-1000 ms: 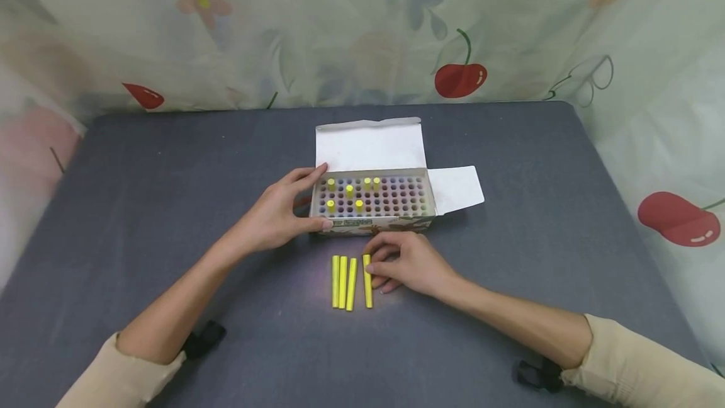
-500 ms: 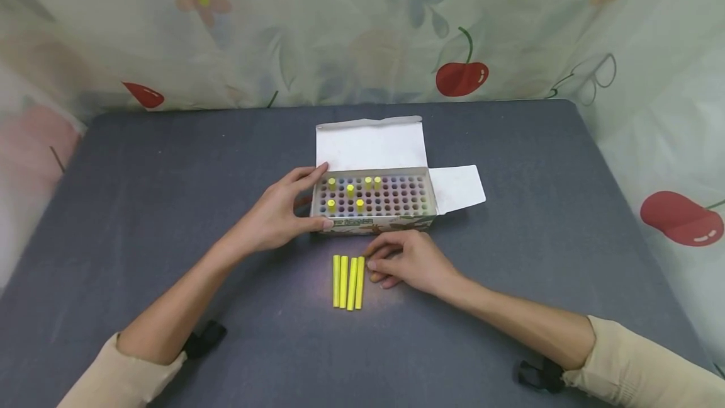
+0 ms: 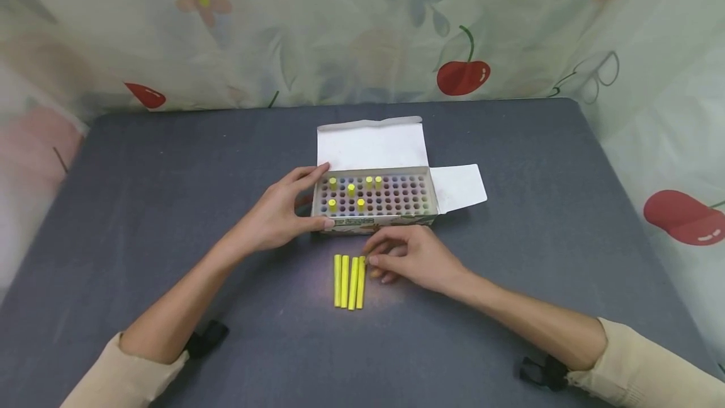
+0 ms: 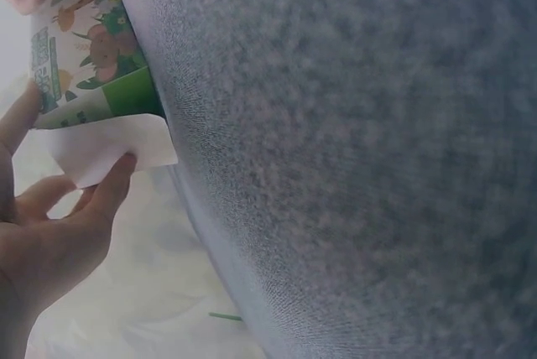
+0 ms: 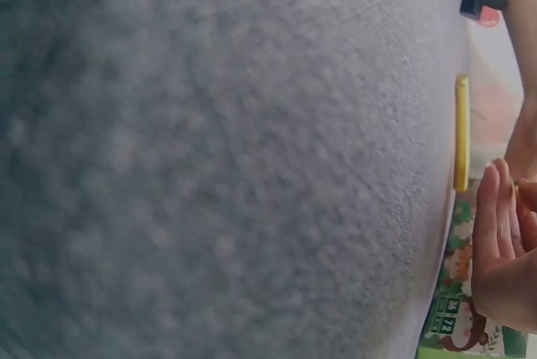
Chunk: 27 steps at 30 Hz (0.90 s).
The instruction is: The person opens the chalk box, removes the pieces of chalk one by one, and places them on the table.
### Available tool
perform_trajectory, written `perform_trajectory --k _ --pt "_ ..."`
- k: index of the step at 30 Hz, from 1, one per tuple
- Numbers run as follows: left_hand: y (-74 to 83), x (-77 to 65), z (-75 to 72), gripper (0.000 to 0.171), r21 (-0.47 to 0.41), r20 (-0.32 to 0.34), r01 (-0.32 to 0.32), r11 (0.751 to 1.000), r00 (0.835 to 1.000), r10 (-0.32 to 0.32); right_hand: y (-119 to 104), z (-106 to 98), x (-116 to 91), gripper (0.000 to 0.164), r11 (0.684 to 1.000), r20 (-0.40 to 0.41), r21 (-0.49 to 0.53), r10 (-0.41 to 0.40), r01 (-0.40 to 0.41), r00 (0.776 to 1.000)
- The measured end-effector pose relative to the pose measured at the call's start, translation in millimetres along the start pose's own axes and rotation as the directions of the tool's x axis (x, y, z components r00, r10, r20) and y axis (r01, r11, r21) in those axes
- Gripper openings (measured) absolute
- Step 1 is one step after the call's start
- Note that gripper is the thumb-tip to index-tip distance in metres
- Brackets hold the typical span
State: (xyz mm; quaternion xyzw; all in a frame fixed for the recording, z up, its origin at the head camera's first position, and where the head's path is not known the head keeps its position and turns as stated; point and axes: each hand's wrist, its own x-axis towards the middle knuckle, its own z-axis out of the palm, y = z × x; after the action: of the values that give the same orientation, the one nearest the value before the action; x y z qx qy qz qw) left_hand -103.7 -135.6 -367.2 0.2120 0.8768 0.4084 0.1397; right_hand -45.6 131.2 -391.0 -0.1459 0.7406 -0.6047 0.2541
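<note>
An open chalk box (image 3: 378,222) with a holed insert stands at mid-table; several yellow chalk sticks (image 3: 351,190) poke up from its holes. My left hand (image 3: 277,211) grips its left end, thumb on the front face and a finger at the back corner. In the left wrist view, fingers touch the white side flap (image 4: 117,145). In front of the box, several chalk sticks (image 3: 344,282) lie side by side in a row. My right hand (image 3: 416,257) is just right of this row, loosely bent fingertips beside the upper end of the rightmost stick (image 3: 360,288).
The box's white lid (image 3: 370,147) is folded back behind it, and another white flap (image 3: 457,189) sticks out at the right. Dark grey cloth (image 3: 170,206) covers the table. A printed curtain (image 3: 362,30) hangs behind and along the sides.
The rightmost chalk stick has shifted left against the others, pushed by my right hand. Since then the right hand has risen slightly from it. My left hand keeps its hold on the box.
</note>
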Motion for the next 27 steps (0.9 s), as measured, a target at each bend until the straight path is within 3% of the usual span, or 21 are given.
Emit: perform_trajectory --k 6,13,19,27 --pt "0.4 -1.2 -0.7 0.094 -0.012 -0.004 -0.005 1.000 1.000 0.005 -12 -4 -3 0.015 0.993 0.012 0.007 -0.121 0.121 0.993" --pt "-0.3 -0.1 -0.2 0.094 -0.021 0.000 -0.013 1.000 1.000 0.013 -31 -13 -2 0.014 0.954 0.018 -0.076 -0.289 0.289 0.957" --pt "1.5 0.7 0.5 0.093 -0.048 0.011 -0.008 0.999 1.000 0.008 -37 -27 4 0.016 0.944 -0.033 -0.102 -0.319 0.314 0.947" --pt "1.0 1.2 -0.4 0.093 -0.016 0.016 -0.007 1.000 1.000 0.007 -39 -41 13 0.024 0.935 -0.087 -0.139 -0.341 0.328 0.936"
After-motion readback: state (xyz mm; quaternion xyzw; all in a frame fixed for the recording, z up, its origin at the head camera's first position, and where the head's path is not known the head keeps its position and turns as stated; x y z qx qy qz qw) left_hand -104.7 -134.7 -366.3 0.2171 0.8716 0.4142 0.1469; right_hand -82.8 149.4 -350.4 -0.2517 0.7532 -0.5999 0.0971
